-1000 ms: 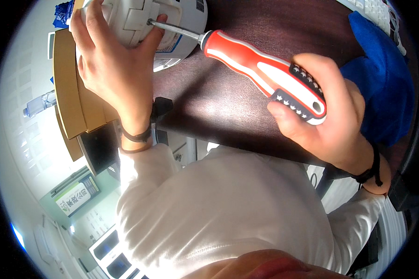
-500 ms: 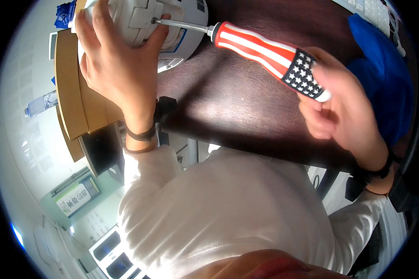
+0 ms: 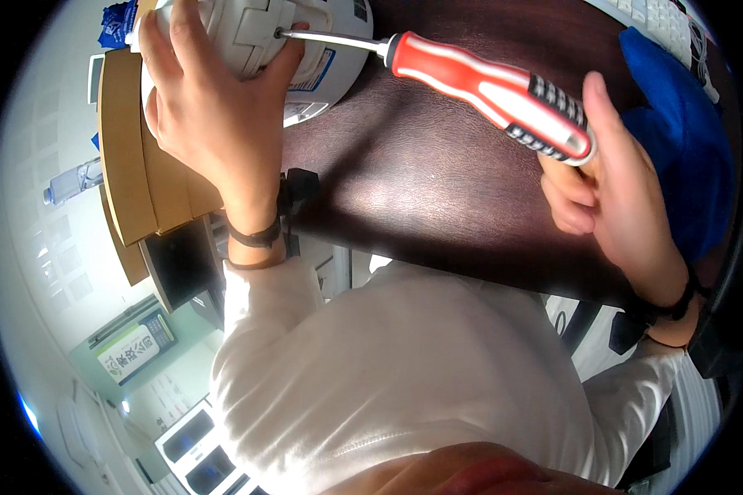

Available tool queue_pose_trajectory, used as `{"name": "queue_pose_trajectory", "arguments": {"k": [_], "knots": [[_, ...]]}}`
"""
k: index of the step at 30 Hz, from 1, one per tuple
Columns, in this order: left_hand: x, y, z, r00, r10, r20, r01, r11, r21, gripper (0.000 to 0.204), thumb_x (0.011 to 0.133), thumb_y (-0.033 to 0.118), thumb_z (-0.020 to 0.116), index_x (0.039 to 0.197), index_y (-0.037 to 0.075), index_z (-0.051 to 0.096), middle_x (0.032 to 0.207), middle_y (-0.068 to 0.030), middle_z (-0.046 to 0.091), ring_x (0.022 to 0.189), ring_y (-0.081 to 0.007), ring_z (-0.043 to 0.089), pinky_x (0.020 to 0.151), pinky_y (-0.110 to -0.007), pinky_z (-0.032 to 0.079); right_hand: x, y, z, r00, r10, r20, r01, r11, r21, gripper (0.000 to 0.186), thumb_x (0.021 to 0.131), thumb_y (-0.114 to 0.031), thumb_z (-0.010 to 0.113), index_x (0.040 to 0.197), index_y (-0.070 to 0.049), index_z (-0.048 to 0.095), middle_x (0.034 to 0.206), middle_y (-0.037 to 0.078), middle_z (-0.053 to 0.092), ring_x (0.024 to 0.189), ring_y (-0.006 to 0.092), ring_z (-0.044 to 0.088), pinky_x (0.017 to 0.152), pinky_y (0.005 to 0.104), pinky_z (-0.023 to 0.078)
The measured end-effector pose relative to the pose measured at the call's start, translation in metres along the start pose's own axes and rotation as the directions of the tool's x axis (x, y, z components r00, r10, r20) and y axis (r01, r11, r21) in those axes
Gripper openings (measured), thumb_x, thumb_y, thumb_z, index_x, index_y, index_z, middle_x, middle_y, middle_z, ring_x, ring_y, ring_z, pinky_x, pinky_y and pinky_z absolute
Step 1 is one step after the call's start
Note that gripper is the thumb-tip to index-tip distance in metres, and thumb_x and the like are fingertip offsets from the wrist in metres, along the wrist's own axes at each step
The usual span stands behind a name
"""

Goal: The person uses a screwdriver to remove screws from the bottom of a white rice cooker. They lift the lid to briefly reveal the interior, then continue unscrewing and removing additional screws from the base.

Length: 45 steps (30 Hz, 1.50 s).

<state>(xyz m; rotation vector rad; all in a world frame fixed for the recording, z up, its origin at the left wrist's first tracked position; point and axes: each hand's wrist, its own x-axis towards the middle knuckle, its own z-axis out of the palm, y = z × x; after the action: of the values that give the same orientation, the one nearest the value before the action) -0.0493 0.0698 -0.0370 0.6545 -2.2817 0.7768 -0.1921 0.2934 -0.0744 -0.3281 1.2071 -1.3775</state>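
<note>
A white rounded plastic device [image 3: 326, 62] with labels on its side stands at the upper left of the dark table. My left hand [image 3: 215, 124] grips it, fingers spread over the top and the thumb beside a screw hole. The tip of a screwdriver [image 3: 470, 81] meets that hole, its metal shank running nearly level to the right. Its red and white handle, black with white stars at the butt, is slightly smeared by motion. My right hand [image 3: 627, 186] is at the butt, fingers curled beneath it and the thumb raised off the handle.
A blue cloth [image 3: 669, 140] lies right of my right hand. Behind it are a white keyboard [image 3: 652, 25] and a cable. Cardboard [image 3: 128, 148] stands left of the table, with a clear plastic bottle [image 3: 74, 181] beyond. The table's near edge runs before my body.
The screwdriver handle has turned about its axis, showing a different side of its pattern. My right thumb has lifted off the handle and points upward. The left hand and device shifted very slightly.
</note>
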Motion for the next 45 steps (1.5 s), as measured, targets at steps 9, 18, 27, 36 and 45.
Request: {"name": "queue_pose_trajectory", "arguments": {"k": [9, 18, 27, 36, 45], "knots": [[-0.002, -0.005, 0.005, 0.999, 0.025, -0.033, -0.025, 1.0, -0.008, 0.077, 0.052, 0.041, 0.083, 0.118, 0.015, 0.053, 0.125, -0.012, 0.053, 0.095, -0.0319, 0.064, 0.073, -0.043, 0.053, -0.004, 0.004, 0.008, 0.907, -0.421, 0.011, 0.369, 0.782, -0.503, 0.036, 0.093, -0.034, 0.047, 0.101, 0.001, 0.051, 0.071, -0.001, 0.052, 0.046, 0.0034, 0.041, 0.041, 0.0198, 0.032], [-0.003, -0.005, 0.004, 1.0, 0.016, -0.02, -0.016, 1.0, 0.014, 0.078, 0.053, 0.043, 0.083, 0.119, 0.015, 0.053, 0.125, -0.0124, 0.053, 0.095, -0.0315, 0.063, 0.073, -0.042, 0.052, -0.005, 0.013, 0.018, 0.964, -0.262, -0.046, 0.242, 0.937, -0.253, 0.038, 0.093, -0.038, 0.047, 0.101, -0.002, 0.047, 0.067, -0.001, 0.048, 0.047, 0.0037, 0.04, 0.041, 0.02, 0.033], [-0.001, -0.002, -0.002, 1.0, 0.009, -0.008, -0.009, 1.0, 0.014, 0.077, 0.052, 0.039, 0.083, 0.118, 0.015, 0.052, 0.124, -0.0103, 0.054, 0.094, -0.0302, 0.063, 0.074, -0.04, 0.052, -0.004, 0.003, 0.01, 0.997, -0.073, 0.031, 0.078, 0.976, -0.204, 0.041, 0.095, -0.044, 0.041, 0.091, -0.005, 0.054, 0.05, -0.004, 0.038, 0.039, 0.0047, 0.035, 0.037, 0.0201, 0.028], [-0.001, -0.005, 0.0, 0.999, 0.031, -0.035, -0.03, 0.999, 0.03, 0.079, 0.05, 0.038, 0.084, 0.119, 0.016, 0.052, 0.124, -0.0105, 0.054, 0.094, -0.0297, 0.064, 0.073, -0.04, 0.053, -0.008, 0.007, 0.019, 0.98, -0.192, -0.057, 0.178, 0.964, -0.196, 0.037, 0.094, -0.031, 0.046, 0.119, -0.004, 0.041, 0.061, -0.001, 0.043, 0.045, 0.0048, 0.037, 0.041, 0.0203, 0.032], [-0.002, -0.007, 0.0, 0.999, 0.029, -0.026, -0.028, 0.999, 0.031, 0.079, 0.05, 0.042, 0.083, 0.118, 0.016, 0.052, 0.122, -0.0111, 0.055, 0.09, -0.0299, 0.065, 0.071, -0.04, 0.053, 0.004, 0.008, 0.005, 0.979, 0.133, 0.153, -0.161, 0.968, 0.191, 0.05, 0.095, -0.051, 0.035, 0.093, -0.005, 0.053, 0.05, -0.004, 0.034, 0.037, 0.005, 0.03, 0.038, 0.0206, 0.027]]}}
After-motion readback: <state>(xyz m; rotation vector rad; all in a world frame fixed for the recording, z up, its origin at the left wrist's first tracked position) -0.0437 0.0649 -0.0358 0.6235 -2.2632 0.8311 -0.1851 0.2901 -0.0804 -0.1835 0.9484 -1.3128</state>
